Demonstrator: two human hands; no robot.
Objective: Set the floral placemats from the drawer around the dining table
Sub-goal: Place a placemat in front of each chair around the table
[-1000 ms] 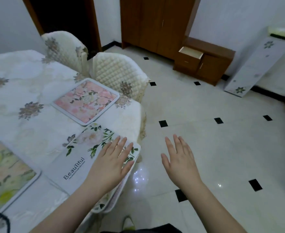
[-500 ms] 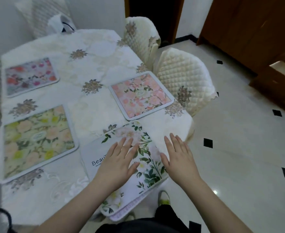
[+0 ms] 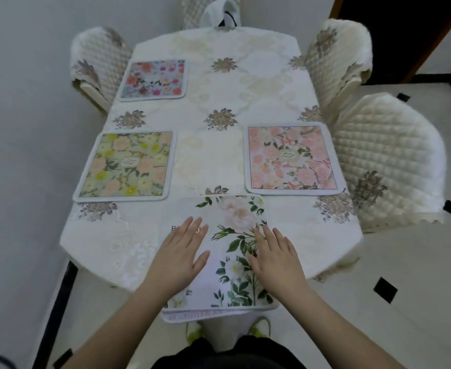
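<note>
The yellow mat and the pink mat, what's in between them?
In the head view, only bare tablecloth lies between the yellow mat and the pink mat; no mat or dish sits there, just the cloth's woven pattern.

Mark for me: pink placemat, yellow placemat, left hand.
pink placemat (image 3: 292,157), head view, point on the small label at its centre.
yellow placemat (image 3: 127,163), head view, point on the floral print near its middle.
left hand (image 3: 177,258), head view, point on the back of the hand.
</note>
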